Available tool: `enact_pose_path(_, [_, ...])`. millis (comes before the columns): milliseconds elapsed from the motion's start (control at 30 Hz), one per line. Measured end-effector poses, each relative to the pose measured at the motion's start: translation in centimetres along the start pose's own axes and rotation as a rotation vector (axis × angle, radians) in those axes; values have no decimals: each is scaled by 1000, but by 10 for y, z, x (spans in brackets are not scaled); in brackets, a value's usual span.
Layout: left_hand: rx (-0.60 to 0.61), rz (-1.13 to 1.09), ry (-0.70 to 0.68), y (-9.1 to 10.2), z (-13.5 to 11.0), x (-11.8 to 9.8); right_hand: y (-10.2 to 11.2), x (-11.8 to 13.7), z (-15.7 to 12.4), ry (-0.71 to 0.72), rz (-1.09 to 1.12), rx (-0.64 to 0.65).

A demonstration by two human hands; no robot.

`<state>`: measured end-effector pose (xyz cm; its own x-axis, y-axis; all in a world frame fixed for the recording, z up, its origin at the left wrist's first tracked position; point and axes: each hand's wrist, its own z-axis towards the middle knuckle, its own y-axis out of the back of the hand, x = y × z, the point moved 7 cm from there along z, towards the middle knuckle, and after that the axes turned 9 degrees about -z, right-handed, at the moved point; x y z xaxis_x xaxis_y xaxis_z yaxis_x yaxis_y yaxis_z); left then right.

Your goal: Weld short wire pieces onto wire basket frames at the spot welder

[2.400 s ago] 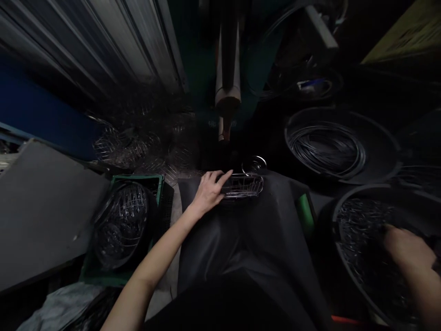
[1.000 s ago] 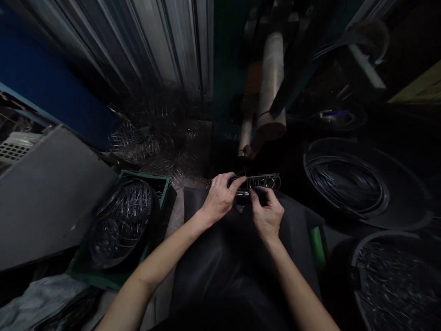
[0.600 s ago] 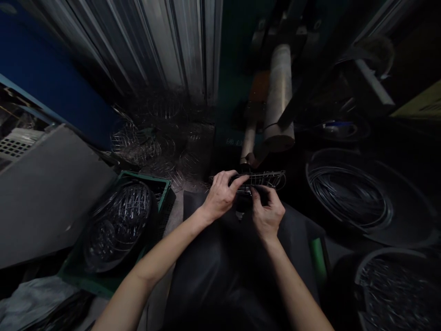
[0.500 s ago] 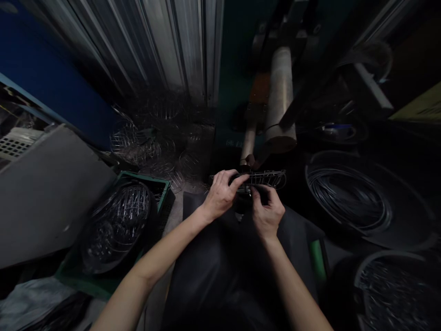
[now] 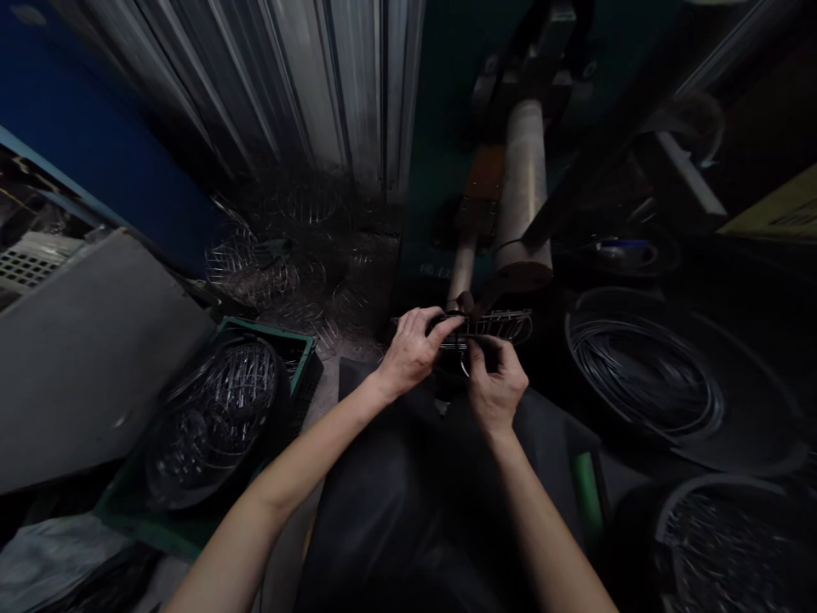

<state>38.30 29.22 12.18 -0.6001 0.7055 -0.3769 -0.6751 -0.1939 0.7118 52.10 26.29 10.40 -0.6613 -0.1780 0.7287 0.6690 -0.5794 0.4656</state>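
Note:
A wire rack [image 5: 507,323] of thin metal rods lies level beneath the machine's slim electrode rod [image 5: 460,277]. My left hand [image 5: 412,353] grips the rack's left part, thumb stretched along its near side. Close to the rack's near edge, my right hand [image 5: 498,383] pinches a small curved wire piece [image 5: 465,364] between thumb and fingers. The electrode's tip comes down just behind my fingertips; whether it touches the wire cannot be made out. The rack's left half is largely hidden by my left hand.
A thick metal cylinder [image 5: 527,196] juts out above my hands. At left, a green crate [image 5: 233,328] bears a black basin [image 5: 281,400] of wire parts. At right stand a tub with coiled wire [image 5: 644,370] and a bucket of small metal pieces [image 5: 734,545]. Wire grids [image 5: 255,264] lie piled behind.
The small curved wire at my right fingertips shows more clearly now. Both hands stay at the rack with barely any shift. The whole view has moved slightly.

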Motion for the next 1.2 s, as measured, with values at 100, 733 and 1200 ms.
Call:
enact_pose_path(100, [-29, 17, -38, 3, 1, -2, 1, 1, -1, 10, -23, -1])
enact_pose_path(733, [-156, -233, 113, -7, -28, 56, 124, -59, -17, -148, -216, -109])
enact_pose_path(1200, [-248, -365, 370, -12, -56, 89, 272, -278, -102, -1084, -891, -7])
